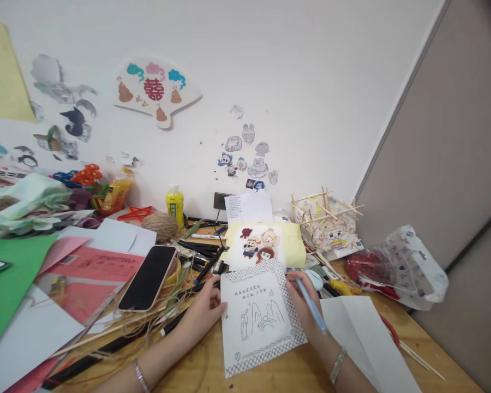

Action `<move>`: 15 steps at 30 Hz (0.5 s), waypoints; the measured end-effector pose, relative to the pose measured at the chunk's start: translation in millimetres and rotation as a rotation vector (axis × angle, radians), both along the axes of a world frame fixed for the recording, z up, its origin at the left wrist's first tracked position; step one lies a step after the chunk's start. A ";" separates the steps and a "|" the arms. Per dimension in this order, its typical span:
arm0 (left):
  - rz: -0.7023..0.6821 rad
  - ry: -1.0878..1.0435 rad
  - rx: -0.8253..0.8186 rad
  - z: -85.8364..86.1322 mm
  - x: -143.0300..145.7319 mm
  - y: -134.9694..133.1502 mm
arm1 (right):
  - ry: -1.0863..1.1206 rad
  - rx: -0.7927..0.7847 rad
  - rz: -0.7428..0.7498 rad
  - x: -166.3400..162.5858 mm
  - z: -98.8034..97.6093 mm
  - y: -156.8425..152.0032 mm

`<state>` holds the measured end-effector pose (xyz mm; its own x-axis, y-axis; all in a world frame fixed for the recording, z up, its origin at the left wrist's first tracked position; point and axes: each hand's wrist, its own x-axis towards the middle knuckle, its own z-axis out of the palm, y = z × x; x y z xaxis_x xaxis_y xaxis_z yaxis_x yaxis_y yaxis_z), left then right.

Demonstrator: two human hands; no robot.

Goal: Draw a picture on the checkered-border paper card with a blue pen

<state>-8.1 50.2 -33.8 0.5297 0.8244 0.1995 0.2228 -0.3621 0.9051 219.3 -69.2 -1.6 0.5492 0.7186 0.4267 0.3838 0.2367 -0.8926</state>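
A white sheet (257,327) with a black line drawing of hills, a bridge and a figure, handwritten characters and a cross-hatched border is in front of me. My left hand (204,308), its fingers curled, is at the sheet's left edge, the thumb touching that edge. At the right edge, my right hand (305,305) is closed with a light blue pen (311,301) slanting across it, and its fingertips meet the paper. Behind the sheet's top stands a page of coloured cartoon figures (278,240), partly covered by it.
A phone (148,278) lies left among twine, sticks and black markers (202,251). Coloured papers (12,289) cover the left side. Bottles (174,206) and a twine ball (160,226) stand behind. To the right are folded white paper (364,338), a stick frame (327,221) and a plastic bag (413,267).
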 end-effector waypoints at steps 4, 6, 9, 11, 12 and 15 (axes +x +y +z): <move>0.012 -0.145 0.087 18.3 -6.5 -10.0 | -0.044 0.063 -0.143 0.0 11.1 -7.8; 0.030 -0.176 0.109 24.5 -8.4 -14.2 | -0.059 0.071 -0.174 1.5 16.1 -10.1; -0.009 -0.267 -0.022 26.2 -6.3 -16.8 | -0.059 0.070 -0.175 4.5 22.9 -11.6; -0.077 -0.340 -0.185 25.2 -2.9 -17.0 | -0.036 0.066 -0.160 7.1 26.3 -11.8; -0.123 -0.359 -0.273 25.1 -1.3 -17.4 | -0.027 0.059 -0.145 8.8 27.5 -11.7; -0.263 -0.360 -0.495 27.0 1.5 -21.6 | -0.055 0.034 -0.090 15.5 28.4 -10.3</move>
